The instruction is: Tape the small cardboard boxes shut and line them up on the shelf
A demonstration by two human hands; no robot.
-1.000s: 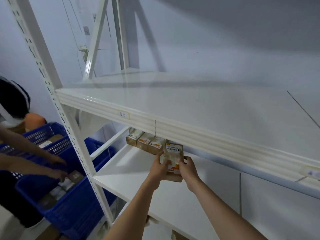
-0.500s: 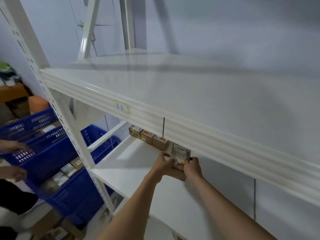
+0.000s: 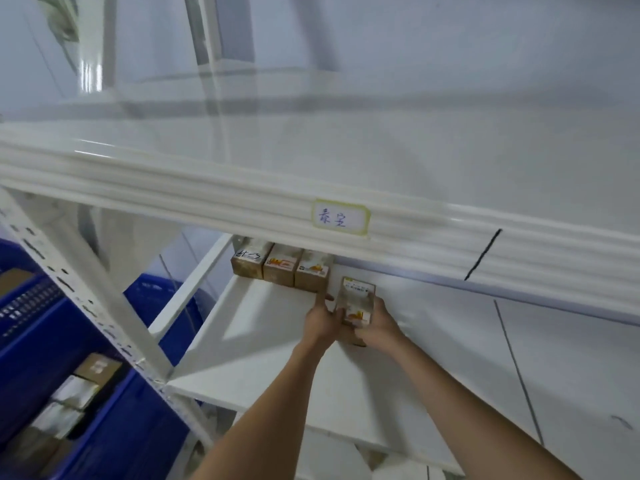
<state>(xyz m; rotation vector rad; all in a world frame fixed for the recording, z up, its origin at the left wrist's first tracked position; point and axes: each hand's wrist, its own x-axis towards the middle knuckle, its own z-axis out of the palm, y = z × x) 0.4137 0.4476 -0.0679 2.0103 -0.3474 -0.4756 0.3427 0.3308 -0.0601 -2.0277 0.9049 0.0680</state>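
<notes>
The box [image 3: 356,303] stands on the shelf [image 3: 277,327] near its back edge, just right of the row [image 3: 281,268] of three, with the left hand [image 3: 323,320] and right hand [image 3: 375,323] gripping its sides, probably to align it.

A white label with a yellow-green border [image 3: 341,217], stuck on the front edge of the upper shelf [image 3: 207,188] near the middle of the frame, carries two handwritten blue characters that look like "泰宝", though the writing is loose. Below it, the leftmost box [image 3: 250,262] of the row on the lower shelf bears a black handwritten scrawl too blurred to read. The box in the hands [image 3: 357,299] has small printed lines on a label at its top, illegible.
</notes>
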